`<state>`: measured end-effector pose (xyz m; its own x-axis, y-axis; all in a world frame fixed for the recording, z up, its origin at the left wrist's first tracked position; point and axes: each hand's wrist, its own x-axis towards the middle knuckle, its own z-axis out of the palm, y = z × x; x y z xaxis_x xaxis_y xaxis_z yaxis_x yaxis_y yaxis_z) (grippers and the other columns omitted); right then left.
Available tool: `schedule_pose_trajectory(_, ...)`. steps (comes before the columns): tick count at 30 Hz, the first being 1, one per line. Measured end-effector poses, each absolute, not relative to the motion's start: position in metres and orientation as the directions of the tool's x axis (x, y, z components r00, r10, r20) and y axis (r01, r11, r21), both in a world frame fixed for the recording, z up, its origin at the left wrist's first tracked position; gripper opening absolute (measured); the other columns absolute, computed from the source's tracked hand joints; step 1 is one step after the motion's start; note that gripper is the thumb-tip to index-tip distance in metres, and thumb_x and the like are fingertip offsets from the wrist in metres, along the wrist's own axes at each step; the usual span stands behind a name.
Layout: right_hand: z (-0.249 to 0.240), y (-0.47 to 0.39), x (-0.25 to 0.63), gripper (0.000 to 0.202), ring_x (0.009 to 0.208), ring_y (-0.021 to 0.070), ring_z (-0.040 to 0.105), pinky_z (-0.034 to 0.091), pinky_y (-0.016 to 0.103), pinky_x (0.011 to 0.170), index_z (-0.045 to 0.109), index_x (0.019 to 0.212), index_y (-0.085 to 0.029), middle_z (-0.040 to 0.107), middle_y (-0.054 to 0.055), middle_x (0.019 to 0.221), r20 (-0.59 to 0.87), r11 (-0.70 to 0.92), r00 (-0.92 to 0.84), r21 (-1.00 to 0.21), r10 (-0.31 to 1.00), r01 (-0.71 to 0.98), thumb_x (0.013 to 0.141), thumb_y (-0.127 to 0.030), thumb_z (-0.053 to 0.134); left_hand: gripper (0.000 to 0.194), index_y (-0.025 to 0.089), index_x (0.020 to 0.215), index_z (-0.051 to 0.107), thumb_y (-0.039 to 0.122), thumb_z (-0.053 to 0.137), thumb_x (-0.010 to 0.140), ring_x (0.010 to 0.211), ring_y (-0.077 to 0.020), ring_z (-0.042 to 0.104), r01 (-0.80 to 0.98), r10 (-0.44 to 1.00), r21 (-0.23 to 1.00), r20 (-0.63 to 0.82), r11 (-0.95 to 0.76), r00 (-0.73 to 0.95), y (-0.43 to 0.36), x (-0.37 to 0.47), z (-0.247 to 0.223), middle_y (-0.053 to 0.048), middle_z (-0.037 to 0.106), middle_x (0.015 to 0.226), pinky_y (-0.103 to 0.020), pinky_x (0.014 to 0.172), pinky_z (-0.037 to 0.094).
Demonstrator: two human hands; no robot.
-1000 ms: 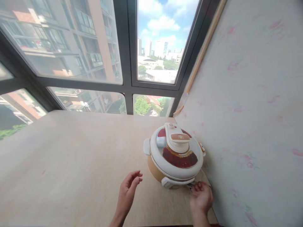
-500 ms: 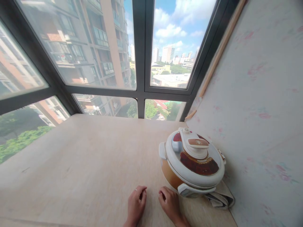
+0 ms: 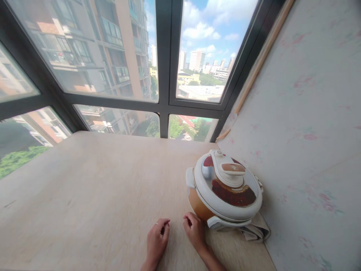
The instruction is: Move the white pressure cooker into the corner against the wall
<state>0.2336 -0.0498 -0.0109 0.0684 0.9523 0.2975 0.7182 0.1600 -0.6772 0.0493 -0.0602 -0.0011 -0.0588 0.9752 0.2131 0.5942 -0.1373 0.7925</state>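
Note:
Low in the picture, my left hand [image 3: 157,238] rests at the sill with its fingers curled in and a thin ring on one finger. Beside it, a short gap away, my right hand [image 3: 194,230] is also loosely curled, thumb against the fingers. Nothing shows in either hand. An electric pressure cooker [image 3: 225,188] with a white rim, gold body and brown-patterned lid stands just right of my right hand. Its lid is on, and the lid's handle [image 3: 233,168] lies across the top. Whether my right hand touches the cooker's side, I cannot tell.
A folded grey cloth [image 3: 256,230] lies partly under the cooker, by the flowered wall [image 3: 316,158]. The wide pale sill [image 3: 98,195] reaches to the dark window frame [image 3: 165,107]. Buildings and trees show outside.
The view has turned slightly, so the cooker and window sit a little further left and higher. My right hand has moved slightly forward, while both hands stay curled.

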Motion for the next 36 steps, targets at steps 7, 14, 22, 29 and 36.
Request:
schedule_pose_trajectory(7,-0.0058,-0.0481,0.2334,0.022,0.059,0.0149,0.060,0.039,0.023,0.059,0.064,0.072,-0.020,0.067,0.001,0.067,0.293,0.176,0.056,-0.704,0.954,0.687,0.084,-0.016,0.046,0.028,0.023,0.090,0.074,0.034,0.048,0.092,0.077,-0.0212,0.075,0.590,0.981,0.798,0.189,-0.123,-0.051,-0.0594,0.0494,-0.0007,-0.005,0.079,0.088,-0.031,0.068,0.058)
schedule_pose_trajectory(14,-0.0037,-0.0486,0.2336,0.024,0.060,0.0156,0.061,0.041,0.023,0.059,0.066,0.073,-0.020,0.068,0.002,0.067,0.283,0.166,0.055,-0.699,0.958,0.696,0.086,-0.018,0.045,0.026,0.023,0.090,0.073,0.031,0.048,0.091,0.075,-0.0203,0.074,0.581,0.980,0.803,0.192,-0.130,-0.045,-0.0594,0.0497,0.0031,-0.005,0.078,0.088,-0.031,0.068,0.057)
schedule_pose_trajectory(22,-0.0068,-0.0496,0.2341,0.024,0.060,0.0157,0.061,0.041,0.024,0.060,0.066,0.074,-0.019,0.068,0.002,0.067,0.279,0.159,0.064,-0.705,0.958,0.691,0.086,-0.020,0.045,0.028,0.022,0.091,0.073,0.030,0.046,0.092,0.079,-0.0215,0.074,0.589,0.983,0.800,0.176,-0.114,-0.049,-0.0614,0.0511,0.0046,-0.007,0.078,0.089,-0.033,0.071,0.056)
schedule_pose_trajectory(29,-0.0098,-0.0504,0.2346,0.025,0.061,0.0155,0.061,0.041,0.024,0.061,0.068,0.075,-0.019,0.068,0.003,0.069,0.263,0.150,0.064,-0.715,0.963,0.683,0.088,-0.021,0.046,0.027,0.022,0.091,0.073,0.029,0.046,0.092,0.076,-0.0211,0.073,0.607,0.986,0.788,0.161,-0.108,-0.035,-0.0616,0.0507,0.0071,-0.007,0.078,0.087,-0.032,0.069,0.055)
schedule_pose_trajectory(36,-0.0103,-0.0507,0.2352,0.025,0.061,0.0163,0.061,0.042,0.025,0.061,0.068,0.077,-0.020,0.069,0.003,0.070,0.256,0.143,0.061,-0.705,0.965,0.695,0.089,-0.022,0.046,0.025,0.023,0.091,0.072,0.027,0.047,0.091,0.076,-0.0203,0.073,0.607,0.984,0.785,0.177,-0.121,-0.032,-0.0620,0.0510,0.0062,-0.006,0.077,0.086,-0.031,0.068,0.055)
